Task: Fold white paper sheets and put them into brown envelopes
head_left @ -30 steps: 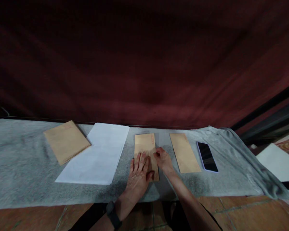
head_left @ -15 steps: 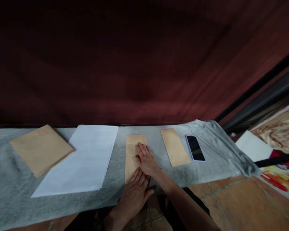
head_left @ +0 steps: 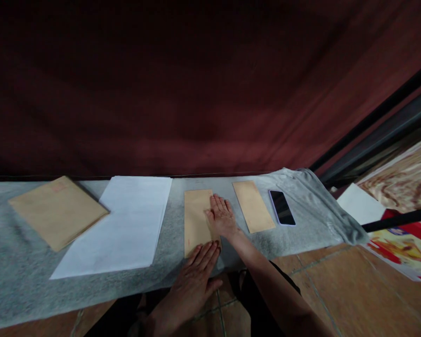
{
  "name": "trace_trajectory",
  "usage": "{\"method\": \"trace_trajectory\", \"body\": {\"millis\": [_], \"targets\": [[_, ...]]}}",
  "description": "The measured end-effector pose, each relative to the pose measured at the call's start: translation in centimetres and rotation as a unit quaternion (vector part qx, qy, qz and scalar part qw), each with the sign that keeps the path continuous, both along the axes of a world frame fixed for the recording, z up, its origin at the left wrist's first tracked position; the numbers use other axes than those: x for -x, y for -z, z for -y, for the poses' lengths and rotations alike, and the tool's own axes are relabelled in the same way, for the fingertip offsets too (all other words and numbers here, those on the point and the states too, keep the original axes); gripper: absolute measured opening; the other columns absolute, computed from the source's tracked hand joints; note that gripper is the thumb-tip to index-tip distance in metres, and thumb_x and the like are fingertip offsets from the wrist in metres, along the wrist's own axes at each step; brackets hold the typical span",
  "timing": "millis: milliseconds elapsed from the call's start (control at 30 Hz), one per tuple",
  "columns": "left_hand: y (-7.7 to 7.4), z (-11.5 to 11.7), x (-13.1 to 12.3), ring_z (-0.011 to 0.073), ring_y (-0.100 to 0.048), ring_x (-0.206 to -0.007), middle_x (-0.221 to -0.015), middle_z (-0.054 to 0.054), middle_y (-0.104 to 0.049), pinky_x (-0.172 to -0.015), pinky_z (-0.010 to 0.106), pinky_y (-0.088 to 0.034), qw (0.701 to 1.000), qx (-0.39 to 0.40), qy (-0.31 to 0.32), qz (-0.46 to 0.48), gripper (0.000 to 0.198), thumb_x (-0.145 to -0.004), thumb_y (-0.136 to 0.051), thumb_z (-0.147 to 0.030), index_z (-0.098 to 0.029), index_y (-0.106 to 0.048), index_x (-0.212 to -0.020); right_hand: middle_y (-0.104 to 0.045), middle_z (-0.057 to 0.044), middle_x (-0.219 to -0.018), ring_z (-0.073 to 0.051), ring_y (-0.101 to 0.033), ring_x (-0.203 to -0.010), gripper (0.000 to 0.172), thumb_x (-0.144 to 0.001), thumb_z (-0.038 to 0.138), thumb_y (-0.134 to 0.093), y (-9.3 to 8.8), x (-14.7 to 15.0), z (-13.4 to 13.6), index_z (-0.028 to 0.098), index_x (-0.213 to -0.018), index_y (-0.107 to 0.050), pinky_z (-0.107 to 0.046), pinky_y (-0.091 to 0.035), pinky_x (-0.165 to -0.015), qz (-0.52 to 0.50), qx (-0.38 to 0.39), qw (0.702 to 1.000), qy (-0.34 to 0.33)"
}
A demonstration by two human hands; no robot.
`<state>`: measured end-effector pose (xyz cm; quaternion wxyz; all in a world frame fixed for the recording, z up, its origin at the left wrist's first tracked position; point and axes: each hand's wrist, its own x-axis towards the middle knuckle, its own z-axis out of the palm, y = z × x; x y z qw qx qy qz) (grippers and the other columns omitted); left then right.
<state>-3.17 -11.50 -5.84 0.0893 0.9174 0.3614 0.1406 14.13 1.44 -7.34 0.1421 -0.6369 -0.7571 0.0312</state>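
Observation:
A brown paper envelope lies flat on the grey cloth in front of me. My right hand rests flat along its right edge, fingers stretched out and pointing away from me. Across the envelope's near end lie the fingertips of my left hand, also stretched, with the thumb apart to the right. To the right a second brown envelope lies by itself, apart from both hands. Part of the first envelope's right edge and its near right corner are hidden under my hands.
White paper sheets are stacked on the left, with a pile of brown envelopes overlapping them. A phone lies at right. Grey cloth covers the narrow table. Behind hangs a dark red curtain; a printed box stands lower right.
My right hand has slid from the middle of the envelope to its right edge. My left hand has shifted slightly, still at the near end. The whole view has tilted a little.

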Motion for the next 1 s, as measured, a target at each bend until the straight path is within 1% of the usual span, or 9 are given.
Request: {"method": "trace_trajectory", "body": {"millis": [67, 167, 267, 400, 533, 667, 767, 900, 1000], "targets": [[-0.1, -0.4, 0.3, 0.0233, -0.051, -0.145, -0.159, 0.009, -0.051, -0.118, 0.043, -0.047, 1.000, 0.008, -0.021, 0.008, 0.060, -0.103, -0.050, -0.047, -0.020, -0.043, -0.157, -0.037, -0.014, -0.166, -0.028, -0.034, -0.155, 0.058, -0.110, 0.039, -0.036, -0.4, -0.3, 0.4, 0.009, -0.160, -0.038, -0.047, -0.020, -0.128, -0.001, 0.004, 1.000, 0.007], [0.2, -1.6, 0.9, 0.0232, -0.056, -0.140, -0.153, 0.011, -0.058, -0.115, 0.040, -0.050, 0.997, -0.002, -0.072, -0.004, 0.046, -0.104, -0.045, -0.027, -0.016, -0.053, -0.148, -0.036, -0.014, -0.167, -0.027, -0.033, -0.155, 0.055, -0.109, 0.033, -0.037, -0.9, -0.1, 1.4, 0.009, -0.159, -0.039, -0.046, -0.022, -0.128, -0.011, 0.010, 1.000, -0.004], [0.8, -2.6, 1.4, 0.0236, -0.059, -0.136, -0.148, 0.011, -0.062, -0.114, 0.041, -0.050, 0.995, -0.032, -0.081, -0.037, 0.049, -0.098, -0.039, -0.009, -0.015, -0.060, -0.141, -0.035, -0.012, -0.168, -0.024, -0.032, -0.156, 0.055, -0.108, 0.032, -0.038, -1.0, 0.7, 2.7, 0.011, -0.160, -0.038, -0.045, -0.024, -0.128, -0.019, 0.015, 0.999, -0.042], [1.2, -2.8, 1.4, 0.0240, -0.060, -0.136, -0.145, 0.013, -0.064, -0.114, 0.041, -0.049, 0.993, -0.053, -0.079, -0.072, 0.055, -0.091, -0.037, 0.000, -0.015, -0.063, -0.137, -0.035, -0.011, -0.168, -0.022, -0.030, -0.157, 0.055, -0.108, 0.031, -0.040, -0.6, 1.5, 4.2, 0.013, -0.160, -0.038, -0.045, -0.026, -0.128, -0.019, 0.024, 0.995, -0.093], [0.6, -2.1, 1.0, 0.0260, -0.060, -0.135, -0.143, 0.017, -0.065, -0.115, 0.043, -0.047, 0.990, -0.075, -0.076, -0.095, 0.058, -0.087, -0.040, 0.003, -0.013, -0.062, -0.138, -0.036, -0.011, -0.168, -0.022, -0.031, -0.156, 0.054, -0.107, 0.029, -0.041, -0.9, 1.3, 4.9, 0.014, -0.159, -0.039, -0.045, -0.027, -0.129, -0.036, 0.026, 0.991, -0.123], [-0.5, -1.8, 0.8, 0.0265, -0.061, -0.133, -0.141, 0.018, -0.066, -0.110, 0.041, -0.051, 0.987, -0.101, -0.053, -0.113, 0.053, -0.086, -0.045, 0.004, -0.011, -0.065, -0.133, -0.045, -0.015, -0.163, -0.023, -0.037, -0.154, 0.054, -0.106, 0.026, -0.040, -1.6, 0.7, 4.9, 0.009, -0.157, -0.042, -0.047, -0.031, -0.128, -0.081, 0.034, 0.991, -0.100], [-1.2, -1.9, 0.6, 0.0263, -0.063, -0.132, -0.138, 0.017, -0.068, -0.104, 0.039, -0.055, 0.985, -0.106, -0.050, -0.125, 0.050, -0.085, -0.046, 0.005, -0.012, -0.067, -0.128, -0.047, -0.016, -0.161, -0.025, -0.038, -0.153, 0.054, -0.105, 0.024, -0.040, -1.9, 0.8, 5.0, 0.008, -0.156, -0.044, -0.049, -0.033, -0.127, -0.107, 0.036, 0.989, -0.096], [-1.8, -2.1, 0.2, 0.0259, -0.065, -0.128, -0.135, 0.017, -0.070, -0.100, 0.038, -0.057, 0.986, -0.093, -0.044, -0.128, 0.048, -0.086, -0.046, 0.005, -0.011, -0.067, -0.126, -0.048, -0.015, -0.160, -0.024, -0.041, -0.151, 0.051, -0.105, 0.021, -0.040, -1.8, 1.2, 5.7, 0.011, -0.154, -0.047, -0.047, -0.038, -0.125, -0.126, 0.037, 0.982, -0.132], [-2.1, -2.2, 0.2, 0.0269, -0.065, -0.127, -0.132, 0.017, -0.071, -0.096, 0.038, -0.058, 0.988, -0.087, -0.043, -0.120, 0.045, -0.086, -0.048, 0.005, -0.011, -0.067, -0.123, -0.051, -0.013, -0.158, -0.024, -0.044, -0.149, 0.048, -0.104, 0.018, -0.040, -1.6, 1.5, 5.9, 0.014, -0.151, -0.051, -0.048, -0.039, -0.124, -0.134, 0.032, 0.980, -0.145]]}}
